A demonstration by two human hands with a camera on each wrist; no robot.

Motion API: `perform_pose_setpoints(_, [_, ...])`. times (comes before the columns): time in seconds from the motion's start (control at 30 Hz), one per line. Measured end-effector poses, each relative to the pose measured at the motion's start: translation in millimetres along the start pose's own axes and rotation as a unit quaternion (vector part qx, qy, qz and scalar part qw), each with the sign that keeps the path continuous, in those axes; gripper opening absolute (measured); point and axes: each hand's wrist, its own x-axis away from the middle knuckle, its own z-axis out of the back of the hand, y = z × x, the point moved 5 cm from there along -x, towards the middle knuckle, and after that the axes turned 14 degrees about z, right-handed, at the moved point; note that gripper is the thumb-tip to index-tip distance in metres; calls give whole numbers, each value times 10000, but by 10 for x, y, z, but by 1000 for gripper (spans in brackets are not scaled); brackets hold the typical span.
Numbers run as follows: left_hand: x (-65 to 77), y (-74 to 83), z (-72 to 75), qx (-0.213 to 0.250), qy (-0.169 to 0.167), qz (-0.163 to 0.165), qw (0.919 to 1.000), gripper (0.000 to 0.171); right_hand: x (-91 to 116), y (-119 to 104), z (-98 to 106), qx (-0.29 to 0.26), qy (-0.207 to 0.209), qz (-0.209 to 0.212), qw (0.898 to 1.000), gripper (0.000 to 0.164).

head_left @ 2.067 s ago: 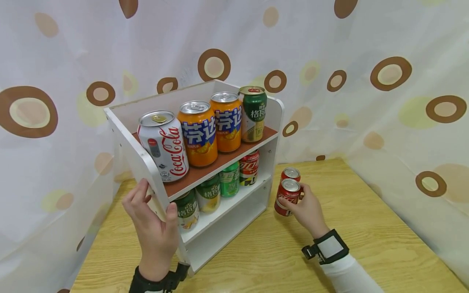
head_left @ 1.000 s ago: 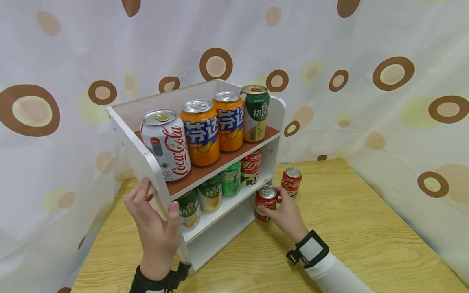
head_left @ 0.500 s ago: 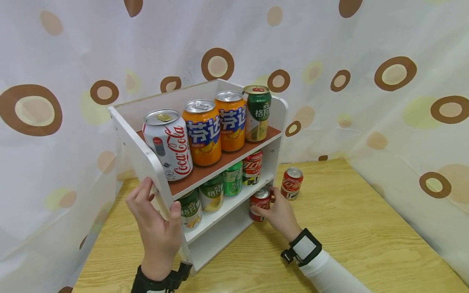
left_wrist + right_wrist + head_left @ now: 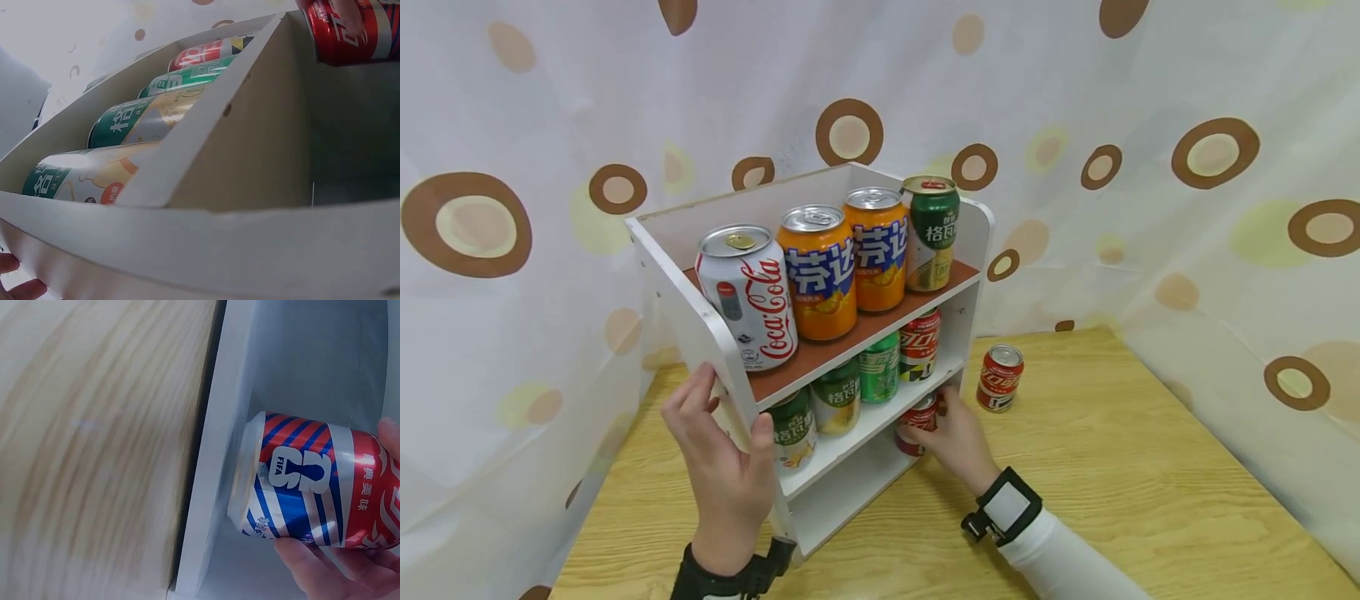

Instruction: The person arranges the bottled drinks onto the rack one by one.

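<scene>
My right hand grips a red Coca-Cola can by its sides, inside the bottom level of a white shelf unit. In the right wrist view the can's striped lower part shows close over the bottom board, near its front lip. My left hand holds the unit's left side panel, with fingers on the outside and thumb at the front edge. Several cans fill the middle level: two green-and-white ones, a green one and a red one.
On the top level stand a white Coca-Cola can, two orange cans and a green-and-gold can. Another red can stands on the wooden table right of the unit. A patterned curtain surrounds the table.
My right hand has carried the red can leftward, from beside the other red can into the unit's bottom level. My left hand has stayed on the side panel.
</scene>
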Motion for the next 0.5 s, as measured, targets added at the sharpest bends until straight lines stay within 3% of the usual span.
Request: perform_pose_setpoints(0.5, [0, -6, 0, -9, -6, 4, 10000, 78, -63, -70, -155, -91, -28, 103, 9999, 91])
